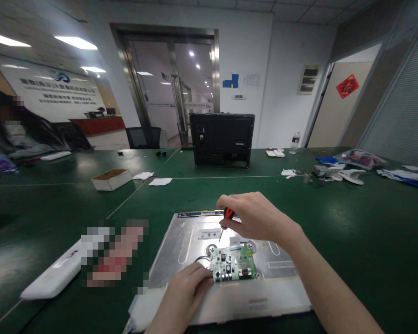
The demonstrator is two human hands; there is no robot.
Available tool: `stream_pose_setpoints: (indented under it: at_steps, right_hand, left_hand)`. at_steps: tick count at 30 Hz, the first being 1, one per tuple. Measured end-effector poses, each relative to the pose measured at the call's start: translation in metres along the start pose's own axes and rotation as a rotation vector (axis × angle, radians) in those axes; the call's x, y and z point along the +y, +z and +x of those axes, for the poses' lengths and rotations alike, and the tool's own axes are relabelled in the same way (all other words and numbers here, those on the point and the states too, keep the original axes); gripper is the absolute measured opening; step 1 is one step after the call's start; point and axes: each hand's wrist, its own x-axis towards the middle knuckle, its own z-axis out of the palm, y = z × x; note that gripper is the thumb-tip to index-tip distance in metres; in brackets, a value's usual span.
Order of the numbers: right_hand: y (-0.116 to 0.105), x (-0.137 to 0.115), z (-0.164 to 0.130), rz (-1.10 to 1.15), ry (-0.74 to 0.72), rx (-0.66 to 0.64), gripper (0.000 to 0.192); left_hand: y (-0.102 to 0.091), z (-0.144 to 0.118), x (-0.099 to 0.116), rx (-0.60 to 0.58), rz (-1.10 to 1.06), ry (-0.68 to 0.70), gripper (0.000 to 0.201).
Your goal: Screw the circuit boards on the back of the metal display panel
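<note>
Here, the right hand (256, 215) was closed around a small screwdriver with an orange-and-black handle (225, 220), its thin shaft angled down toward the silver metal back of a flat display panel (184, 246). The tip stood just above the upper left corner of a small green circuit board (233, 264), which lay on the middle of the panel. The left hand (188, 285) rested on the panel with its fingers curled against the board's left edge, steadying it; it pinched nothing that could be made out. The panel itself lay flat on the dark green surface (351, 222), close to the person.

Judged from this, the step in hand was working a screw at the board's corner. The next move would call for seating the tip squarely in the screw head and turning with light downward pressure while the board was kept from shifting.

A black monitor housing (222, 139) stood upright farther back, and a shallow cardboard box (111, 179) sat to the left.
</note>
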Motion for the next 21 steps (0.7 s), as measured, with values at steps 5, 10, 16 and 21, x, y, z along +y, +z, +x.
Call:
stream_pose_setpoints:
  at_steps: [5,10,16,21]
  right_hand:
    - [0.000,0.001,0.000,0.002,-0.005,0.004,0.015]
    - [0.000,0.000,-0.001,0.008,-0.006,-0.002,0.017]
    - [-0.001,-0.004,-0.002,0.086,-0.070,-0.051,0.020]
    - [0.005,-0.011,-0.001,0.131,-0.141,-0.122,0.024]
  left_hand:
    - [-0.001,-0.001,0.001,-0.005,-0.011,0.017,0.022]
    - [-0.002,-0.001,0.001,-0.012,-0.012,0.019,0.024]
    - [-0.002,0.001,0.002,-0.001,-0.009,-0.012,0.020]
    - [-0.001,0.000,0.001,0.011,-0.003,-0.009,0.017]
